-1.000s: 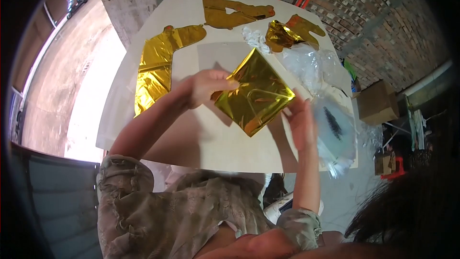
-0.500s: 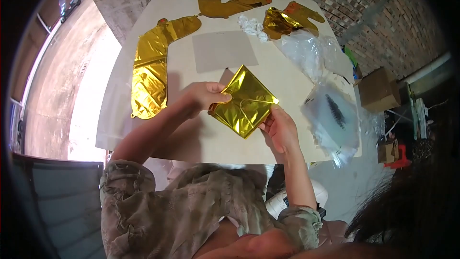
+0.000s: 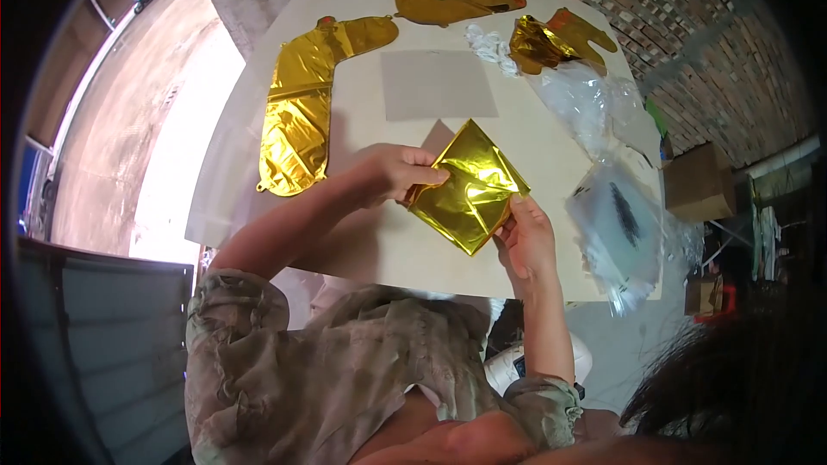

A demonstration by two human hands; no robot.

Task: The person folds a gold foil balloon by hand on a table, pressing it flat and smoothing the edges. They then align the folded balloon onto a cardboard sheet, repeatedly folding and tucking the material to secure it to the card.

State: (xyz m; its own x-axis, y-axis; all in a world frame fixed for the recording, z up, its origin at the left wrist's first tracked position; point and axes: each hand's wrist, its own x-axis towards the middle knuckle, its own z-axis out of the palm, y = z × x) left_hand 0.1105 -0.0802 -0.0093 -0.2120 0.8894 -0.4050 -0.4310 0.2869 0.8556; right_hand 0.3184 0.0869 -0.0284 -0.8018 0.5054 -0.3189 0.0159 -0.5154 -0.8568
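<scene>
A gold foil balloon (image 3: 471,194), folded into a flat square, is held up over the near part of the table with one corner pointing away from me. My left hand (image 3: 402,174) pinches its left edge, thumb on top and fingers underneath. At the right corner my right hand (image 3: 529,239) grips it between thumb and fingers. The balloon's shiny face is turned up toward me; its underside is hidden. Just beyond it a grey flat sheet (image 3: 439,86) lies on the table.
On the pale table (image 3: 362,250) lies a bent gold foil balloon (image 3: 297,112) at left. Another foil balloon (image 3: 422,0) and a crumpled one (image 3: 560,39) are at the back. White scraps (image 3: 493,50), clear plastic (image 3: 573,99) and stacked plastic bags (image 3: 616,220) lie rightward. A cardboard box (image 3: 699,181) stands beyond.
The whole view has shifted, so the table and its contents appear farther right. Both hands keep hold of the folded foil balloon, whose upper face now looks smoother and catches light differently.
</scene>
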